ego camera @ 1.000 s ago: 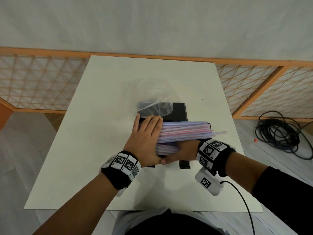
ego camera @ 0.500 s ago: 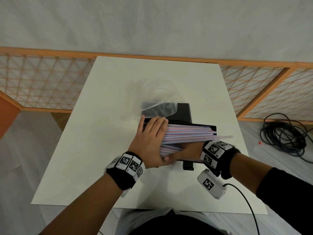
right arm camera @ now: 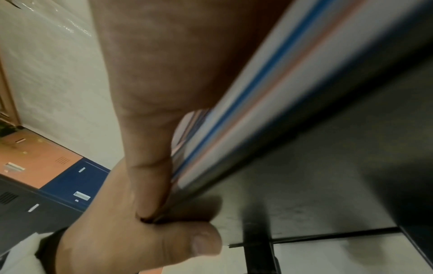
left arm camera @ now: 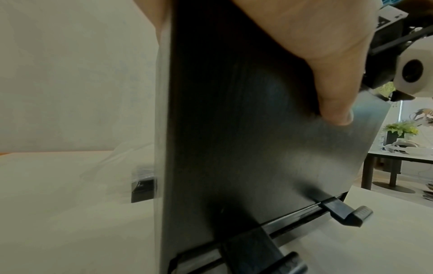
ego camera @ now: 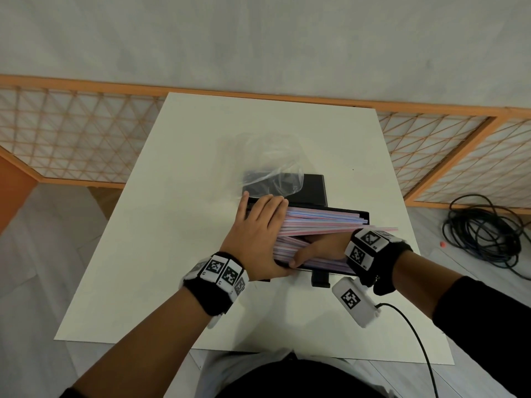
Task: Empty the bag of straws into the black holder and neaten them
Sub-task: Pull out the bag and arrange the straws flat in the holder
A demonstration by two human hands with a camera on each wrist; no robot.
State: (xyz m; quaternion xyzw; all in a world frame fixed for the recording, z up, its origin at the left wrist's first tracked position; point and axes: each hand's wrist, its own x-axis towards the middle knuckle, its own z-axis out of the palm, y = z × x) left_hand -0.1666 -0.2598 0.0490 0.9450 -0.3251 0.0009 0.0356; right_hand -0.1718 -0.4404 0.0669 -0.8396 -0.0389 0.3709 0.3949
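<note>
Straws (ego camera: 321,221) in the black holder (ego camera: 356,215) — left hand (ego camera: 255,234) flat over them, right hand (ego camera: 319,249) seemingly gripping beneath.

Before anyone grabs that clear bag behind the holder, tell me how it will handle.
The clear plastic bag lies crumpled and see-through, so it is probably floppy and very light. It appears empty, with the straws in the black holder, so a push would likely slide or crumple it. The film may be slippery.
</note>
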